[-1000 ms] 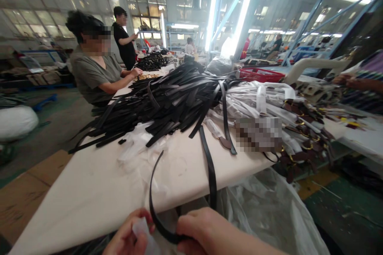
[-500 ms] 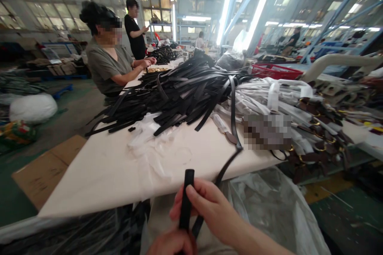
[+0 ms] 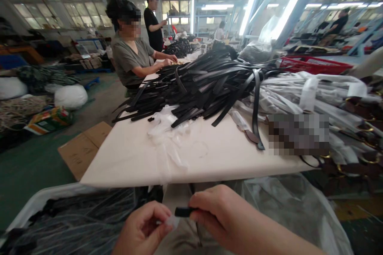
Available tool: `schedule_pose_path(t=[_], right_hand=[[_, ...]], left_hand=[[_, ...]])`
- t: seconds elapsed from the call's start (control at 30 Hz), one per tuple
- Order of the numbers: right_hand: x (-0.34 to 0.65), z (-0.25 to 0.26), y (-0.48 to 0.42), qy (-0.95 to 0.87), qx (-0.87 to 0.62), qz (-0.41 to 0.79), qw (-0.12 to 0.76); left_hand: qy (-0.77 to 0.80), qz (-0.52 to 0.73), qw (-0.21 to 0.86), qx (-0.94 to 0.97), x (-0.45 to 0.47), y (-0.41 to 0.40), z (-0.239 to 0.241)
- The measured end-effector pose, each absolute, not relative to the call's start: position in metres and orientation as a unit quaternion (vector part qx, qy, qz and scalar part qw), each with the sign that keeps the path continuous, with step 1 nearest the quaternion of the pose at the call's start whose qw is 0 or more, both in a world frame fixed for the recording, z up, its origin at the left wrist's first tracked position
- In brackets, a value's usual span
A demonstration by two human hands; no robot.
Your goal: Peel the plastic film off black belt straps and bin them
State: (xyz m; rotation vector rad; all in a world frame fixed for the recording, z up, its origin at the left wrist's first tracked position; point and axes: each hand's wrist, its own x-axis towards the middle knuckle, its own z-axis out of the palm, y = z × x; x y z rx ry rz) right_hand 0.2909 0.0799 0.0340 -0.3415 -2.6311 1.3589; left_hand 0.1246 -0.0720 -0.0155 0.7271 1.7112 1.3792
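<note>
My right hand (image 3: 217,211) is closed on the end of a black strap (image 3: 183,212), low in the view in front of the table edge. My left hand (image 3: 145,227) pinches a small clear piece of plastic wrap (image 3: 172,220) right at that strap end. The rest of the strap is hidden below my hands. On the white table (image 3: 134,159) lies a big heap of black straps (image 3: 203,83), and beside it a heap of straps wrapped in white (image 3: 314,91).
A clear plastic bag (image 3: 281,207) hangs at the table's near right. A bin lined with plastic (image 3: 74,215) holds dark straps at lower left. A seated person (image 3: 128,51) works at the table's far left; another stands behind. Cardboard (image 3: 83,147) lies on the green floor.
The strap has come off the table and down to my hands. My right hand turned its end from upright to level, and my left hand now pinches the wrap at its tip.
</note>
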Motion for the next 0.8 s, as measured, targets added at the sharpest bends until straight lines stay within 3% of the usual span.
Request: schedule_pose_path(t=[0.47, 0.8], right_hand=[[0.29, 0.029, 0.081, -0.896, -0.127, 0.423, 0.048], [0.282, 0.028, 0.077, -0.971, -0.068, 0.217, -0.075]], left_hand=[[0.694, 0.457, 0.428, 0.356, 0.113, -0.067, -0.015], [0.715, 0.378, 0.435, 0.395, 0.122, -0.065, -0.017]])
